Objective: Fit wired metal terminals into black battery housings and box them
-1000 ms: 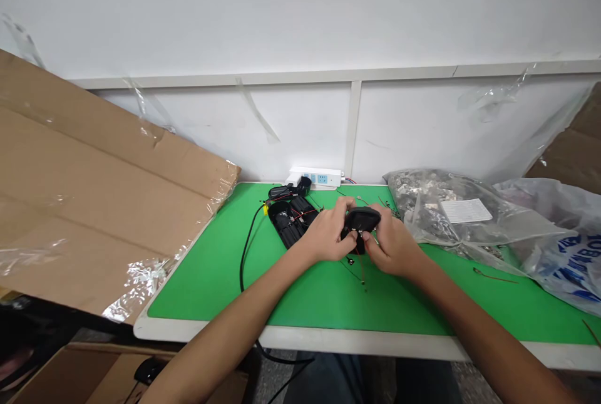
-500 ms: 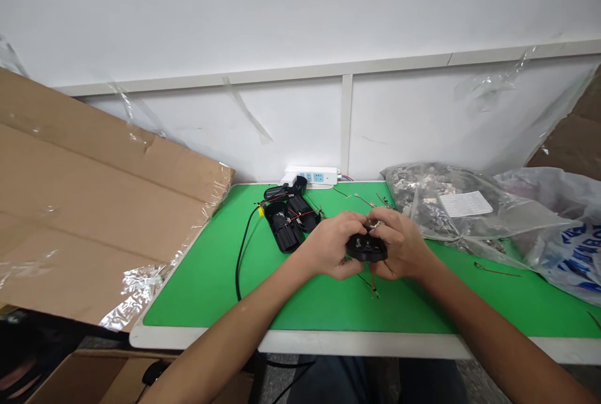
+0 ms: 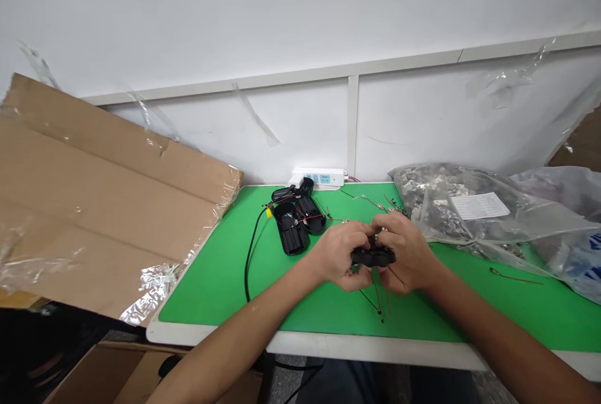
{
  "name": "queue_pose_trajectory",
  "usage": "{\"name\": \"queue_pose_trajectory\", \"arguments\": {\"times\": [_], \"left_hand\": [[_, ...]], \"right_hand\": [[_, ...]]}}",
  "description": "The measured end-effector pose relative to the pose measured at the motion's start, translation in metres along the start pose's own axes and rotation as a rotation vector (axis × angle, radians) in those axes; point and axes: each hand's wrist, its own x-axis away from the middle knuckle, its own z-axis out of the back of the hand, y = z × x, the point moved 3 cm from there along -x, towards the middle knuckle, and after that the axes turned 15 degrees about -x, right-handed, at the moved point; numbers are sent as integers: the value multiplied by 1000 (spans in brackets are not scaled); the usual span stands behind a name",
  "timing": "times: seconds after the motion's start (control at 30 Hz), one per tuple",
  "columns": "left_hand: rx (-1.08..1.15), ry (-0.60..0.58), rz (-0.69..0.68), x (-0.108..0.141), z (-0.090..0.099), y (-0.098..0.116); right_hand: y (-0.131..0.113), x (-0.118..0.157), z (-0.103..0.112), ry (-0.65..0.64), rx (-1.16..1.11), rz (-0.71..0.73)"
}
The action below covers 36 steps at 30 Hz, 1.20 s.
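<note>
A small black plastic housing point(image 3: 373, 258) is held above the green mat, its edge tilted toward me. My left hand point(image 3: 344, 256) grips its left side with curled fingers. On the opposite side, my right hand point(image 3: 404, 252) is closed around it, with thumb and fingers pressing near the top, where a bit of shiny metal shows. Thin red and dark wires point(image 3: 377, 296) dangle below it. The fingers hide much of the housing. To the left of my hands lie similar black housings point(image 3: 291, 238) with red wires and small metal contacts attached.
A white power strip point(image 3: 328, 176) sits against the wall. At the right, a clear plastic bag point(image 3: 441, 194) holds many metal pieces. A loose wire point(image 3: 516, 279) lies near it. Cardboard point(image 3: 103, 203) leans along the left edge, and a black cable point(image 3: 248, 266) crosses the mat.
The housing has tipped in my hands, so its edge shows instead of its inner face. More of the hanging wires is visible. My view has shifted slightly left.
</note>
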Motion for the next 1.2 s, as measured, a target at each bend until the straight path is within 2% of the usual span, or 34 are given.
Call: {"name": "queue_pose_trajectory", "arguments": {"times": [0.13, 0.3, 0.47, 0.6, 0.7, 1.2], "left_hand": [[41, -79, 167, 1, -2, 0], [38, -165, 232, 3, -2, -1], [8, -151, 251, 14, -11, -5], [-9, -108, 352, 20, -17, -2], [-8, -56, 348, 16, -15, 4], [77, -42, 413, 5, -12, 13]], "right_hand": [[7, 5, -4, -82, 9, -79], [12, 8, -7, -128, -13, -147], [6, 6, -9, -114, 36, -118], [0, 5, -8, -16, 80, -96], [-2, 7, -9, 34, 109, -99], [6, 18, -15, -17, 57, -218]]}}
